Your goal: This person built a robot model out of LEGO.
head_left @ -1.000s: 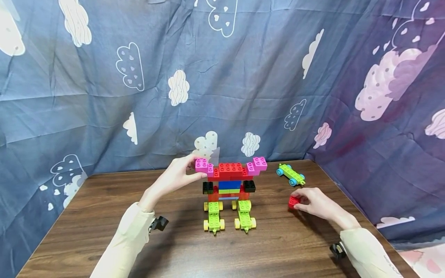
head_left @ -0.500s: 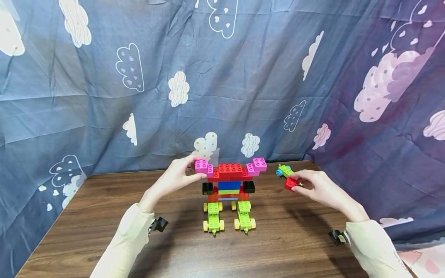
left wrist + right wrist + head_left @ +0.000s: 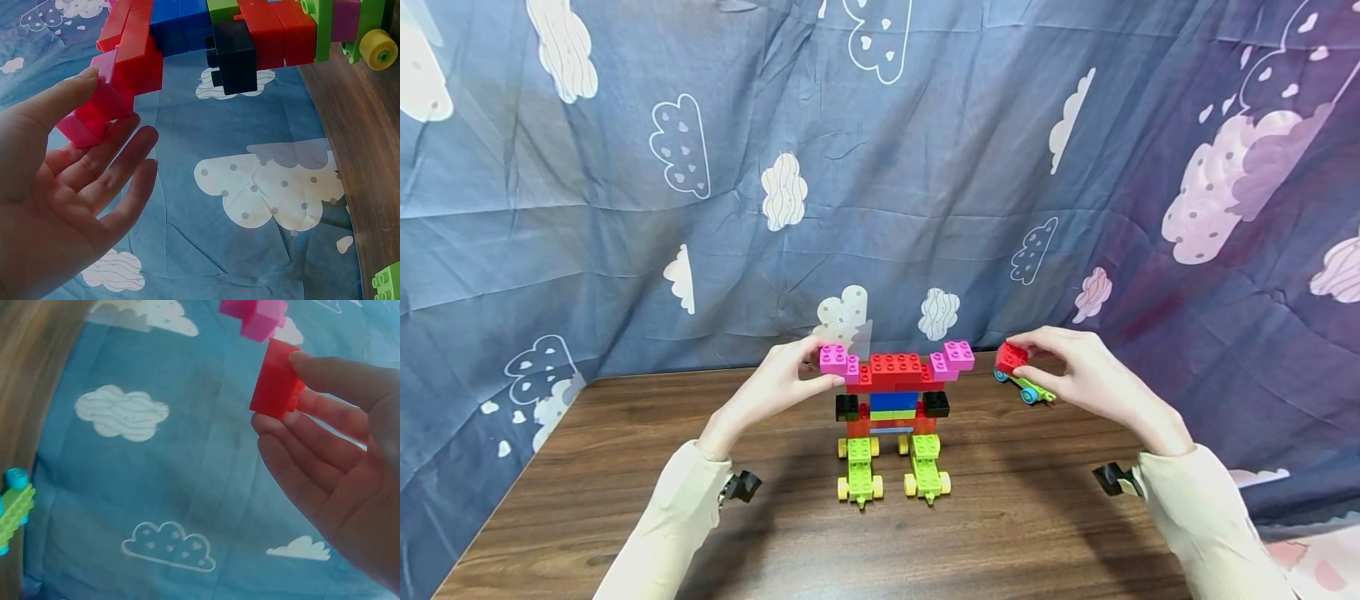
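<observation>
A robot-like figure of toy building blocks (image 3: 895,400) stands mid-table, with a blue middle, red parts, black side blocks and green wheeled bases as feet. My left hand (image 3: 769,385) pinches the pink block (image 3: 832,358) at the end of its left arm, thumb on one side and fingers on the other, as the left wrist view shows. Raised at the right, my right hand (image 3: 1086,375) pinches a loose red block (image 3: 276,378) between thumb and fingers. In the right wrist view this block is apart from the figure's pink arm (image 3: 262,315), its studs facing the palm.
A green toy car base (image 3: 1037,392) with blue wheels sits on the wooden table (image 3: 1000,533) at the back right, partly hidden behind the red block and right hand in the head view. Blue cloud-patterned cloth (image 3: 880,233) hangs behind the table and along its right side.
My right hand has lifted the red block off the table and carried it up and slightly left, level with the figure's arms. The left hand and the figure stay put.
</observation>
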The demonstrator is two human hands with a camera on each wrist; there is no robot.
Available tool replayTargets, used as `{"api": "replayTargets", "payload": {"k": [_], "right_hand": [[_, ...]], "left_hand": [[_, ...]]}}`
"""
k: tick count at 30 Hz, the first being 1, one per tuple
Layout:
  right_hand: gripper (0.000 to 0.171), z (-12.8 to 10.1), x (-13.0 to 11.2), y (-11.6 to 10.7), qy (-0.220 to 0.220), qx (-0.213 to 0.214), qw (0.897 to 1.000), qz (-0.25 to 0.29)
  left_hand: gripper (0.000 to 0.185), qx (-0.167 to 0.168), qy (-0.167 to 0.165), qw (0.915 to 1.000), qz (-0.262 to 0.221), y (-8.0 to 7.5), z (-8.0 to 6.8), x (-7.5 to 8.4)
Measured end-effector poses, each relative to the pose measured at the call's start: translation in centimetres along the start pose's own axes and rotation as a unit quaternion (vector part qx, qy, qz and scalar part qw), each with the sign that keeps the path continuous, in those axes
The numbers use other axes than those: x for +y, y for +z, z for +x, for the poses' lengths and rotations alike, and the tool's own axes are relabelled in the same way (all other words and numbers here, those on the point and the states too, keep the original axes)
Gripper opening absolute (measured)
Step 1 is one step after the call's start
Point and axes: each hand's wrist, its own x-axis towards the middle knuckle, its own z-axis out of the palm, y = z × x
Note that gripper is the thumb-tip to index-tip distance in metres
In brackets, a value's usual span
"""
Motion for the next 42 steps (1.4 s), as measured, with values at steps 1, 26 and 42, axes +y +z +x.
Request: {"api": "replayTargets", "payload": {"k": [1, 26, 42], "right_hand": [[0.041, 0.3, -0.2, -0.1, -0.001, -0.001, 1.000, -0.001], [0.034, 7.5, -4.7, 2.8, -0.055, -0.080, 0.993, 0.068], [0.033, 9.5, -5.9, 4.5, -0.015, -0.162, 0.983, 0.084]], "left_hand": [[0.041, 0.000, 0.000, 1.0000, 0.000, 0.0, 0.0, 0.0], [0.042, -0.001, -0.009, 0.9999, -0.012, -0.2, -0.5, -0.3], [0.038, 0.002, -0.013, 0.9998, -0.017, -0.1, -0.5, -0.3]]}}
